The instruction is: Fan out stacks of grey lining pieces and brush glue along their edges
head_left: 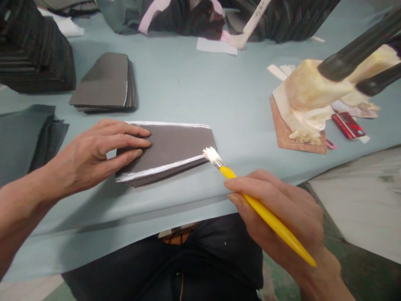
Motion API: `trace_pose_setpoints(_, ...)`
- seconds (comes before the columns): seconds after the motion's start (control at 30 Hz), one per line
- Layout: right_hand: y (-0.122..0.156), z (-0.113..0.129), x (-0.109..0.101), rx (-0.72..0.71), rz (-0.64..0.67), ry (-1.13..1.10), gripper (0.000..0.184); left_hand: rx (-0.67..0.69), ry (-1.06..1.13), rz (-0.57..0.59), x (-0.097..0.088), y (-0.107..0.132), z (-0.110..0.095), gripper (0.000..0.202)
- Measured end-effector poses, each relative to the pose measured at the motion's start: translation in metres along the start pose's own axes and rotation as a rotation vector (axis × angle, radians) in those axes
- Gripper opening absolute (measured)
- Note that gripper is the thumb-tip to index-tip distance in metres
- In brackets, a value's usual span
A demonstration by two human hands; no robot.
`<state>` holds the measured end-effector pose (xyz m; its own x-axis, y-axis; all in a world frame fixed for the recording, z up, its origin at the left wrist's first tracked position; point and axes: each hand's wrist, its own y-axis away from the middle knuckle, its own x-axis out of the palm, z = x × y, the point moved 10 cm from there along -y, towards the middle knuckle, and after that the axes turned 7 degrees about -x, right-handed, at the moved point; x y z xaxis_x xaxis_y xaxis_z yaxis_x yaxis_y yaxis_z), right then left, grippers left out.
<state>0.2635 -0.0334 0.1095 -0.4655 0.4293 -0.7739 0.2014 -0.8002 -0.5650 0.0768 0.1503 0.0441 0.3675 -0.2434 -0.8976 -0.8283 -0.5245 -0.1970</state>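
Note:
A stack of dark grey panels (pixel 175 140) lies in front of me, with white glue-like strips along the far and near edges of its top piece. My left hand (pixel 109 146) rests on the left end of this stack, fingers stretched out and pressing flat. A yellow-handled brush (pixel 266 213) is pinched in my right hand (pixel 278 209). Its white-coated bristles touch or hover at the near right corner of the stack; I cannot tell which.
Behind my left hand sits another grey stack (pixel 105 83). Taller dark piles (pixel 34 50) and dark green pieces (pixel 25 138) stand at left. On the right are a glue-crusted container (pixel 313 92) with black handles, a brown board (pixel 282 129) and a red phone-like object (pixel 348 125).

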Motion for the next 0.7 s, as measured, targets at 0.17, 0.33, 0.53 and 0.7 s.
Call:
trace_pose_setpoints(0.17, 0.001, 0.003, 0.011, -0.001, 0.033, -0.037, 0.012, -0.043, 0.021, -0.016, 0.0, 0.0, 0.001, 0.032)
trace_pose_setpoints(0.33, 0.006, 0.0, 0.013, 0.004, 0.03, -0.032, 0.014, -0.064, 0.043, -0.042, 0.0, 0.003, 0.006, 0.033)
trace_pose_setpoints(0.53, 0.015, -0.017, 0.003, 0.059, 0.009, 0.084, 0.016, -0.027, 0.062, -0.067, 0.0, 0.005, 0.005, 0.027)
trace_pose_setpoints(0.7, 0.029, -0.032, -0.02, 0.163, -0.064, 0.122, 0.013, -0.015, 0.081, -0.068, 0.001, 0.003, 0.003, 0.024)
